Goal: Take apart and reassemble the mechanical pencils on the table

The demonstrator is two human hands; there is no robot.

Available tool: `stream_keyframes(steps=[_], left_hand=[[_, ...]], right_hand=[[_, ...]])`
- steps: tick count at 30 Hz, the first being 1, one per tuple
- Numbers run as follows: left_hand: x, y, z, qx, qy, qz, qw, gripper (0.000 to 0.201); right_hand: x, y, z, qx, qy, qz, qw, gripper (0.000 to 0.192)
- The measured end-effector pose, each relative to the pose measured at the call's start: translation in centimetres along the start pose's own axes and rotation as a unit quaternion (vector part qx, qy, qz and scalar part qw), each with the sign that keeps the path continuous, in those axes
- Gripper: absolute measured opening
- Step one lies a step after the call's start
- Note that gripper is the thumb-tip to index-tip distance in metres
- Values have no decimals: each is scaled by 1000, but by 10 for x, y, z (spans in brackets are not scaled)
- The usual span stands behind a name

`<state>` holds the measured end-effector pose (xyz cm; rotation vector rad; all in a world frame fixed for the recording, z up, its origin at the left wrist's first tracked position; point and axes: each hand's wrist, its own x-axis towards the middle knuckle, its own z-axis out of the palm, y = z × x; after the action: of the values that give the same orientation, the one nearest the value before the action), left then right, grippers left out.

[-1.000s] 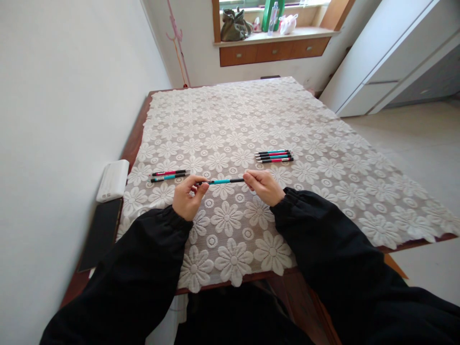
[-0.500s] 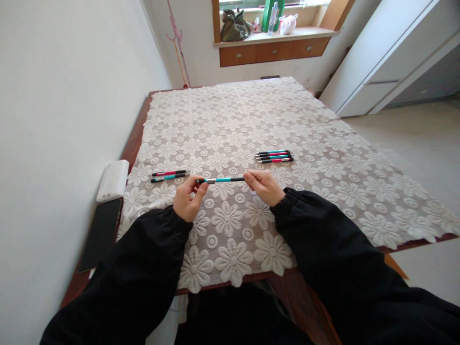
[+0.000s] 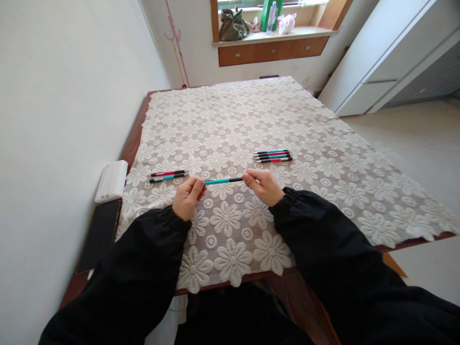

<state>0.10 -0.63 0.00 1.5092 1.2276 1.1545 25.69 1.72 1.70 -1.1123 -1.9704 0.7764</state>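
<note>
Spanning the gap between the two hands, a slim turquoise-and-black pen (image 3: 217,181) lay almost crosswise, its smooth round barrel bright on the left and its dark section toward the right. The left hand (image 3: 187,197) was closed around one end, fingers curled in and thumb laid along the pen, so that end was hidden. The right hand (image 3: 264,186) pinched the opposite end narrowly between thumb and bent forefinger, covering the tip. Loose black cloth sleeves (image 3: 319,225), gathered at the cuffs, ran back from both wrists.

Beneath the hands spread a textured tablecloth (image 3: 226,216) of raised off-white flowers and small rings on a greyish ground, its scalloped edge leaving a strip of dark reddish wooden counter (image 3: 135,129) bare beyond the left hand. Two pens lay just past the left hand, on its left: one pink-and-black pen (image 3: 168,173) and, nearer the hand, one second turquoise pen (image 3: 166,178), roughly parallel. Beyond the right hand, four pens (image 3: 273,156) rested in a close row, pink and turquoise alternating, their pointed ends facing left. Well to the left of the left hand sat one glossy white, round-cornered plastic block (image 3: 112,182), with one flat black slab (image 3: 100,235) just beside it, closer to the left sleeve.
</note>
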Motion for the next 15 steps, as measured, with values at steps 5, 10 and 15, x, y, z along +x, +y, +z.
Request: stream_keyframes(steps=[5,10,15], left_hand=[[1,-6,1,-18,21,-9,1000,48],[0,-2,0,7,11,5,1000,52],[0,1,-1,20,6,8,1000,59]], right_hand=[[0,0,-1,5,-2,12,1000,53],[0,3,1,7,9,7,1000,50],[-1,3,2,-7,3,-16,1000,50]])
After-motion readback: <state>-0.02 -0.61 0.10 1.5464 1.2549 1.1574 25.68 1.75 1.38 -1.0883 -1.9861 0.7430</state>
